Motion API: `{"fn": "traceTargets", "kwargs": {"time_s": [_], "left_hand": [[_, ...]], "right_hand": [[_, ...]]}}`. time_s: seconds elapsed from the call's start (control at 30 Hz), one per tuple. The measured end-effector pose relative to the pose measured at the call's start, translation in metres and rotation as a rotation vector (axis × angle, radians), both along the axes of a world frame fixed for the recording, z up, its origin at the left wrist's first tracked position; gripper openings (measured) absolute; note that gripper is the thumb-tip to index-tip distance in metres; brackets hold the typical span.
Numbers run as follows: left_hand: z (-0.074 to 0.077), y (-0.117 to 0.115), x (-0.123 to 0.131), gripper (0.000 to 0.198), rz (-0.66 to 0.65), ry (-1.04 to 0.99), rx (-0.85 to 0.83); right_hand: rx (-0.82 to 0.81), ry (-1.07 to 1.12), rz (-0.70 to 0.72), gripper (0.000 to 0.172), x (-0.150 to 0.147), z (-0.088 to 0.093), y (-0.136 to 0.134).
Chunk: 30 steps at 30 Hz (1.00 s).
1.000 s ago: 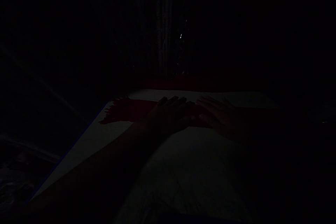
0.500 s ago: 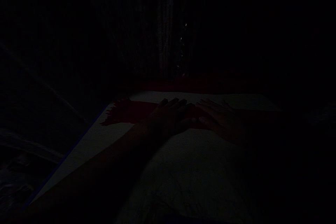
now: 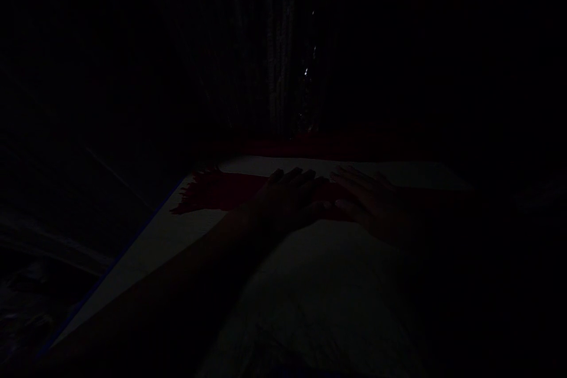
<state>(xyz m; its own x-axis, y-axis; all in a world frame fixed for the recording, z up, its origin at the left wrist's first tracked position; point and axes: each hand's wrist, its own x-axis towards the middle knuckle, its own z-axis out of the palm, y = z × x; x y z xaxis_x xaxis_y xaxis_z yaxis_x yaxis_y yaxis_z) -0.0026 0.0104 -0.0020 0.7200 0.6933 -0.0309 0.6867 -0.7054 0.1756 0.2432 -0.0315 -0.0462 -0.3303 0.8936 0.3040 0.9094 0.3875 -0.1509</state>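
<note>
The scene is very dark. My left hand (image 3: 287,198) lies flat with fingers stretched out on a dark red cloth (image 3: 212,192) with a fringed left end. My right hand (image 3: 367,198) lies flat beside it, fingers spread, also on the red cloth. The cloth stretches across a pale surface (image 3: 319,295). Both thumbs nearly meet in the middle.
The pale surface has a blue edge (image 3: 110,266) along its left side. More dark red fabric (image 3: 332,143) lies along the far edge. Behind it hangs something like a curtain (image 3: 274,71) with small glints of light. All else is black.
Both hands stay flat on the red cloth, almost where they were. The view has shifted slightly; the hands sit a little closer together.
</note>
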Motion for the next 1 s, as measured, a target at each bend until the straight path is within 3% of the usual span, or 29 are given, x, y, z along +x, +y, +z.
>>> {"fn": "traceTargets", "kwargs": {"time_s": [0.13,0.33,0.83,1.0], "left_hand": [[0.002,-0.001,0.0,0.076,0.007,0.004,-0.001],[0.005,-0.003,0.001,0.076,0.018,0.02,-0.018],[-0.006,0.001,0.001,0.077,0.004,-0.012,0.037],[0.011,0.009,0.003,0.079,0.009,-0.014,-0.072]], "right_hand": [[-0.056,-0.023,-0.009,0.067,-0.001,-0.001,0.0],[-0.014,-0.005,-0.009,0.066,0.002,-0.003,0.001],[-0.081,-0.052,-0.007,0.066,0.003,-0.009,0.004],[-0.016,-0.154,0.073,0.063,0.008,-0.014,0.006]]}}
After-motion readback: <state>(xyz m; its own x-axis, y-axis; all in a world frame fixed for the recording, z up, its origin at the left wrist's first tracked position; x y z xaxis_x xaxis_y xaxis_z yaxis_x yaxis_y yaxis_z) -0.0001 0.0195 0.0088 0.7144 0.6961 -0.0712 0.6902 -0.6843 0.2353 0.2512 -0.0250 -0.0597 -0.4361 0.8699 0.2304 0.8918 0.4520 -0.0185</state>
